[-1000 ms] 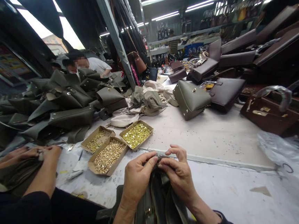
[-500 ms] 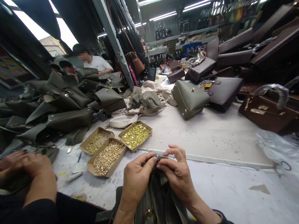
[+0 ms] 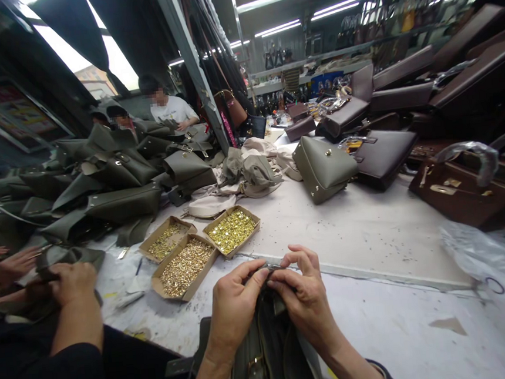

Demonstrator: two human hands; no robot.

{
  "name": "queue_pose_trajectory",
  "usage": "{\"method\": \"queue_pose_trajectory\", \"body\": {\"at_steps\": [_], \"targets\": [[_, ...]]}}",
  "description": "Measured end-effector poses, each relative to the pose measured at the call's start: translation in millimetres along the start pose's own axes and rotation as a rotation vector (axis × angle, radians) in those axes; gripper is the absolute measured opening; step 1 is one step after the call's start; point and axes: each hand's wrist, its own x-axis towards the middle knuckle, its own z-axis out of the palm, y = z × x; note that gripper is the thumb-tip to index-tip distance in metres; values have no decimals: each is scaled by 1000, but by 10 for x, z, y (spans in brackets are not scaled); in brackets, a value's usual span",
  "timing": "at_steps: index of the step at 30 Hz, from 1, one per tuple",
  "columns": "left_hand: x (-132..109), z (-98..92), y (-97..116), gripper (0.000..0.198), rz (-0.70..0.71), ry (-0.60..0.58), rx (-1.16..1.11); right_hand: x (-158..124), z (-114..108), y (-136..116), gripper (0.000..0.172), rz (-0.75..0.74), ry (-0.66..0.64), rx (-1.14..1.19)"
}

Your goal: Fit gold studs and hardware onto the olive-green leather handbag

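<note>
A dark olive handbag (image 3: 255, 363) with a gold buckle and an opened zip stands at the bottom centre, close to my body. My left hand (image 3: 236, 297) pinches its top edge between thumb and forefinger. Beside it my right hand (image 3: 303, 294) also pinches that edge, with its upper fingers raised and curled. A small greyish strip, perhaps metal, shows between my fingertips; its kind is unclear. Just beyond my hands are cardboard trays of small gold metal pieces: one of rounded studs (image 3: 185, 266), one of brighter bits (image 3: 232, 229) and one less full (image 3: 165, 239).
At left, a co-worker's hands (image 3: 73, 288) work on olive material. Piled olive bags (image 3: 120, 195) lie behind the trays. An olive bag (image 3: 325, 165), a dark brown bag (image 3: 384, 157) and a brown handbag (image 3: 460, 186) stand at right, near clear plastic sheeting (image 3: 502, 268).
My hands keep nearly the same pinch on the bag's edge. The whole view has shifted slightly. At left, the co-worker's hands have moved and more fingers show there.
</note>
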Motion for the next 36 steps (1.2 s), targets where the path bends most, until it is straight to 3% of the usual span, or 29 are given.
{"method": "queue_pose_trajectory", "body": {"at_steps": [12, 16, 24, 36], "targets": [[-11, 27, 1, 25, -2, 8, 14, 21, 16, -40, 17, 72, 18, -7], [-1, 29, 2, 24, 2, 9, 16, -19, 41, -32, 13, 140, 70, 84], [-7, 21, -9, 25, -23, -2, -15, -30, 62, -15, 15, 171, 21, 347], [0, 32, -24, 24, -33, 10, -25, -28, 94, -19, 11, 239, 20, 396]]}}
